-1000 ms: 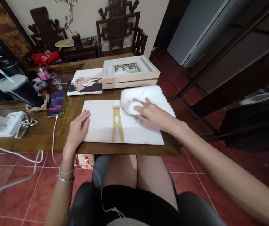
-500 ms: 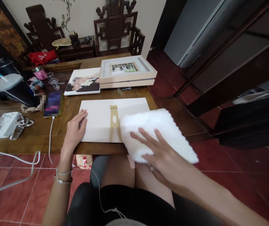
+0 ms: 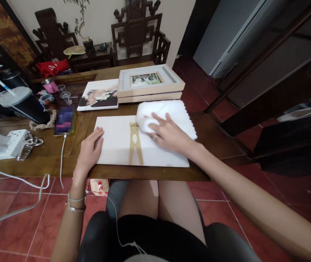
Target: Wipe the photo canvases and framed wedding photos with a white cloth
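A flat white panel (image 3: 114, 145) lies on the wooden table, with a tan cat-shaped piece (image 3: 134, 135) with two long legs at its middle. My left hand (image 3: 90, 149) rests on the panel's left edge, fingers stretched out and holding nothing. Over the panel's upper right part lies a fluffy white cloth (image 3: 176, 112), bunched at its left end. My right hand (image 3: 169, 134) presses on this cloth, its fingers gripping into the folds near the tan piece. The cloth hides the panel's upper right corner.
Stacked pale wooden picture frames (image 3: 151, 95) and a photo print (image 3: 98, 96) lie beyond the panel. To the left are a phone (image 3: 64, 120) on a charging cable, a black tumbler (image 3: 31, 107), clear cups (image 3: 65, 97) and a white power strip (image 3: 15, 143).
My right hand has carried the cloth up and away from me, from the panel's lower right to its upper right. More of the panel's right side shows. My left hand stays put.
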`<state>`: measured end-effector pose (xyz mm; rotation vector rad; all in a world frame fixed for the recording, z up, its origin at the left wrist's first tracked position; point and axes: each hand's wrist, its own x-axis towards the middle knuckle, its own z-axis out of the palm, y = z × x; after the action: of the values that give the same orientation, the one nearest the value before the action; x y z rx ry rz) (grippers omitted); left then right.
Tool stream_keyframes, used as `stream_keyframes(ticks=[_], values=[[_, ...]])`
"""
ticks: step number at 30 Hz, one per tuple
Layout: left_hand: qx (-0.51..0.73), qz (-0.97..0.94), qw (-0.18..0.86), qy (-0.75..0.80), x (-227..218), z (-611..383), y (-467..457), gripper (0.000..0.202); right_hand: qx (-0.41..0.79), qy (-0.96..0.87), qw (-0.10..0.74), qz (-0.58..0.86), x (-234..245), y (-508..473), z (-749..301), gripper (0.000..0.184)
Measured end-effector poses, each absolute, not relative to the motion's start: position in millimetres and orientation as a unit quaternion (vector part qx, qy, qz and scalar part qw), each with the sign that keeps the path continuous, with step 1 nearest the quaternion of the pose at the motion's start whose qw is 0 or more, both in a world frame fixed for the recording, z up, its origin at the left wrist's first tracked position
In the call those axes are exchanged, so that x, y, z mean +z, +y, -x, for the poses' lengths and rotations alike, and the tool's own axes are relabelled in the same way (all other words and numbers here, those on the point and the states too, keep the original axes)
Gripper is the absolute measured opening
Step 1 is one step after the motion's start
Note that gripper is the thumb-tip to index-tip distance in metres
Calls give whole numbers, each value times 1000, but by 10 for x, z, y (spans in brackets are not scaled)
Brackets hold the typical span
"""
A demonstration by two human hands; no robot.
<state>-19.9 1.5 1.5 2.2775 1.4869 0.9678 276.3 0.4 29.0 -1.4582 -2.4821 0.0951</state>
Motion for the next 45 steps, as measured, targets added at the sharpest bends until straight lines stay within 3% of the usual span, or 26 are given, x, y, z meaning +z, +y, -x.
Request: stream_keyframes(ticks=[7, 18, 34, 39, 45], values=[[339, -778, 121, 515, 16, 202, 21, 35, 38, -854, 143, 499, 130, 233, -2926, 21], [329, -785, 115, 512, 16, 203, 28, 36, 136, -891, 168, 399, 517, -1331, -2798, 27], [333, -787, 121, 505, 33, 206, 19, 35, 95, -845, 146, 506, 418, 240, -2306, 28], [332, -784, 123, 509, 31, 204, 26, 35, 53, -844, 118, 520, 294, 23, -2161, 35], [335, -782, 116, 512, 24, 203, 21, 34, 95, -903, 100, 408, 299, -837, -2186, 38]])
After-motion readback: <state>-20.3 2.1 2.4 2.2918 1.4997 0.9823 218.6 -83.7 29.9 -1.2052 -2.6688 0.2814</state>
